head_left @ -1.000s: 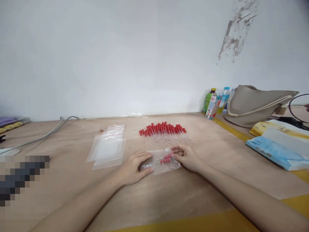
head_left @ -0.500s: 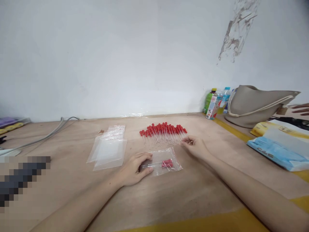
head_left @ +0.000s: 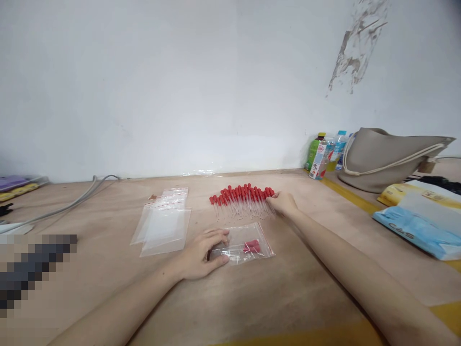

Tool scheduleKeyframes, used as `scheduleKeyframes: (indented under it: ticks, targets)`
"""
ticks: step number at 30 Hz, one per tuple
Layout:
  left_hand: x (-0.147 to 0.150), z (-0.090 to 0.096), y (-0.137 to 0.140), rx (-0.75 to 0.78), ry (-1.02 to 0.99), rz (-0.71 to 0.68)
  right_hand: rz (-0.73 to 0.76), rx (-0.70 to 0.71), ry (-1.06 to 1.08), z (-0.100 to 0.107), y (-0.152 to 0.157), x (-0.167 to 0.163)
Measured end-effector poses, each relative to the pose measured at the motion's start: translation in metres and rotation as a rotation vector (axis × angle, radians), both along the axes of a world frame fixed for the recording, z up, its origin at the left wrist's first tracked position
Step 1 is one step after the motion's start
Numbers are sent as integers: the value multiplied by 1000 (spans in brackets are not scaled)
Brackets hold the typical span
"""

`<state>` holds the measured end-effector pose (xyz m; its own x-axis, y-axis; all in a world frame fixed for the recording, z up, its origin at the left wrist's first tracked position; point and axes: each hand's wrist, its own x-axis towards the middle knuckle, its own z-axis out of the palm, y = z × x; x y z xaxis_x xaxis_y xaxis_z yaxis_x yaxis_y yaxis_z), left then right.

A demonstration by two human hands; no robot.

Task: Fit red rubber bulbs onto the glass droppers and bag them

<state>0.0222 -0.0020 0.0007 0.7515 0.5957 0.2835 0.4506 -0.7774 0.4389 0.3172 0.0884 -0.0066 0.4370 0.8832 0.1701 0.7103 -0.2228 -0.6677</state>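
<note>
A clear zip bag [head_left: 236,236] lies flat on the table with red-bulbed droppers [head_left: 252,246] inside, its red-lined mouth to the right. My left hand [head_left: 203,252] curves round the bag's left end, thumb and fingers holding its two sides. Beyond the bag, a fanned pile of droppers [head_left: 248,193] lies with red bulbs toward the wall and clear stems toward me. At the pile's right end, my right hand [head_left: 284,203] has its fingertips closed on a dropper; the fingers partly hide it. Left of the pile are overlapping clear zip bags [head_left: 165,230].
Several drink bottles [head_left: 320,156] and a grey bag [head_left: 382,158] stand by the wall at right. A blue tissue pack [head_left: 410,228] lies in front of them. A grey cable [head_left: 81,197] and a pixelated dark object [head_left: 36,269] are at left.
My right hand has moved up and slightly left, from the stem ends to the bulbs at the pile's right end. My left hand stays on the bag. The other person's hand at far right is gone.
</note>
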Motion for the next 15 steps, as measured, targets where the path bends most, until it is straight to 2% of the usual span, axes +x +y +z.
scheduleKeyframes:
  ticks: [4,8,10,13,15]
  targets:
    - [-2,-1,1,14,61,14,26,56,48,10,-7,1]
    - [-3,-2,1,12,106,20,106,135,130,11,-30,-6]
    - [-3,-2,2,0,105,20,154,189,252,5,-46,-13]
    - [-2,-2,2,-30,109,29,256,314,616,-6,-69,-22]
    - [-3,-2,2,-43,109,35,282,336,755,-10,-79,-27]
